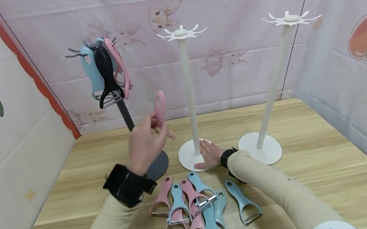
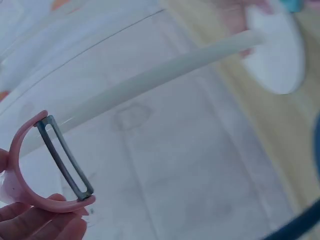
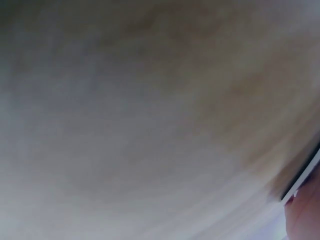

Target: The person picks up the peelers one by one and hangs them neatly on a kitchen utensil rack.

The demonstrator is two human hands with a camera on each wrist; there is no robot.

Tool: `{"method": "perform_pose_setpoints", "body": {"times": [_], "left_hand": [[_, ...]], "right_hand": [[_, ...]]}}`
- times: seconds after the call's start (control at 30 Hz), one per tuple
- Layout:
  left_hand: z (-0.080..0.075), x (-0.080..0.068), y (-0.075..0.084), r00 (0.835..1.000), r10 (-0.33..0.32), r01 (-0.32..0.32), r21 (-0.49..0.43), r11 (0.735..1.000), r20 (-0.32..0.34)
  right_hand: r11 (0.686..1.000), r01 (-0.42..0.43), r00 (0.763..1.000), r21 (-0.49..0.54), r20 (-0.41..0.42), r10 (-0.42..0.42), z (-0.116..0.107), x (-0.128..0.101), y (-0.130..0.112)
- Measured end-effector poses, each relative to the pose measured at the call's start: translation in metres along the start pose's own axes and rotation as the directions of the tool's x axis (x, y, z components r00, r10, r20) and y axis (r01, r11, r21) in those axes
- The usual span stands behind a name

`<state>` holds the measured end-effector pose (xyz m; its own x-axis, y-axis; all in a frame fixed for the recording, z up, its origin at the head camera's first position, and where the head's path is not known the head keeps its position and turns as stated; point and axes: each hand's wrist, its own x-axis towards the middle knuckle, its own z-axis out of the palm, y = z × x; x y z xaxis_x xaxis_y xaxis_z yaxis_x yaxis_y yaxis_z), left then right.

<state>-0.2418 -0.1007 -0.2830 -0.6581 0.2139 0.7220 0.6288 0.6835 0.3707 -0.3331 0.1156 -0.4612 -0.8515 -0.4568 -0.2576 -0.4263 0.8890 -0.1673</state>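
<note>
My left hand grips a pink peeler in the air, its handle end pointing up, between the black stand and the middle white stand. In the left wrist view the curved pink frame and metal blade of this peeler show beside the fingers. My right hand rests on the round base of the middle white stand, fingers spread out flat. The right wrist view shows mostly blurred table, with part of the right hand at the base's edge.
The black stand at left carries blue, black and pink peelers on its hooks. Another white stand, with bare hooks, stands at right. A pile of pink and blue peelers lies in front, and one blue peeler lies apart.
</note>
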Motion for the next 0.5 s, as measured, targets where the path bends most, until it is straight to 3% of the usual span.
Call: {"method": "perform_pose_setpoints", "body": {"times": [0.23, 0.5], "left_hand": [[-0.001, 0.045, 0.019, 0.992, 0.050, -0.063, -0.113, 0.992, -0.120], [0.002, 0.074, 0.044, 0.973, 0.116, -0.145, -0.140, 0.979, -0.197]], "right_hand": [[1.000, -0.020, 1.000, 0.002, 0.015, 0.020, 0.001, 0.001, 0.001], [1.000, -0.030, 0.999, 0.000, 0.029, 0.030, 0.000, 0.002, 0.000]]}}
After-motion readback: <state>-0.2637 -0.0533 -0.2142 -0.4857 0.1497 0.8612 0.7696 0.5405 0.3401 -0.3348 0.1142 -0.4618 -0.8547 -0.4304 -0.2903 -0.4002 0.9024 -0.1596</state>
